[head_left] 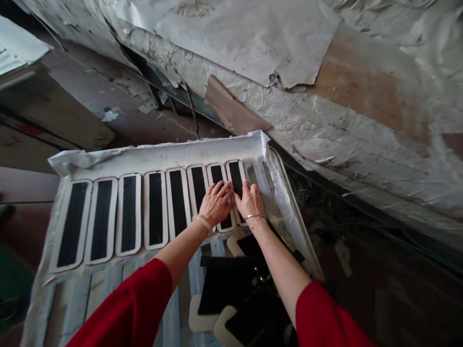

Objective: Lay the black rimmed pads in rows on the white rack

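Black strips with white borders (155,209) are laid in a row near the far edge of a white-covered board (108,159). The rightmost strips are pressed by the left hand (216,202) and right hand (249,200), fingers flat and spread, gripping nothing.

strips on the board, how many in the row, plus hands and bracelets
Black strips with white borders in the row: 8
Hands, left hand and right hand, flat on the strips: 2
Bracelets, one per wrist: 2
Total: 12
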The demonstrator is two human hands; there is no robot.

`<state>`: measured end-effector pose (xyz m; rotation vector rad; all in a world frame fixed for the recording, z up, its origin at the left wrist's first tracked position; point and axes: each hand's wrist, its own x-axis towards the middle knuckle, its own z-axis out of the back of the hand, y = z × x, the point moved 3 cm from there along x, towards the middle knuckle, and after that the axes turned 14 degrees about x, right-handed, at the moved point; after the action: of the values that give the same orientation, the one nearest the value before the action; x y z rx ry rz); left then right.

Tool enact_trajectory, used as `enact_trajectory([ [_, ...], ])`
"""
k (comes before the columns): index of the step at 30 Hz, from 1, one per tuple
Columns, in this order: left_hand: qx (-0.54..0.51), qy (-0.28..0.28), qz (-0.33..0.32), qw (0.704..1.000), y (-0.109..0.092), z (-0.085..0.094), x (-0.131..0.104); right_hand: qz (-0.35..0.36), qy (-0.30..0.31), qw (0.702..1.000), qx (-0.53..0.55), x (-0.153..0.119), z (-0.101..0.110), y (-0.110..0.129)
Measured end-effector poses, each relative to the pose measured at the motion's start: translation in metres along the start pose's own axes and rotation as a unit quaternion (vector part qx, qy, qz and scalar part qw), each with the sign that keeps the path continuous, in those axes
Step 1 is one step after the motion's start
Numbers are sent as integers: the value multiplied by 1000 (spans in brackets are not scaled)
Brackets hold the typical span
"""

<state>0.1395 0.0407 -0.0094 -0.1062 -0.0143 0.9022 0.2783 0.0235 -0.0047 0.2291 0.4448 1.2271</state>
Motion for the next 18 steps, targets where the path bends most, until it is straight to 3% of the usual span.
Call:
enact_trajectory([
  [6,24,32,7,999,-8,-10,-5,30,4,999,-15,0,16,7],
  [9,34,54,2,998,-9,-13,-5,56,49,997,1,-16,31,14],
  [15,48,90,5,995,-11,-8,-2,110,252,961,36,-101,35,20],
  [18,53,99,9,994,-12,-4,-1,131,302,944,19,-140,26,17],
])
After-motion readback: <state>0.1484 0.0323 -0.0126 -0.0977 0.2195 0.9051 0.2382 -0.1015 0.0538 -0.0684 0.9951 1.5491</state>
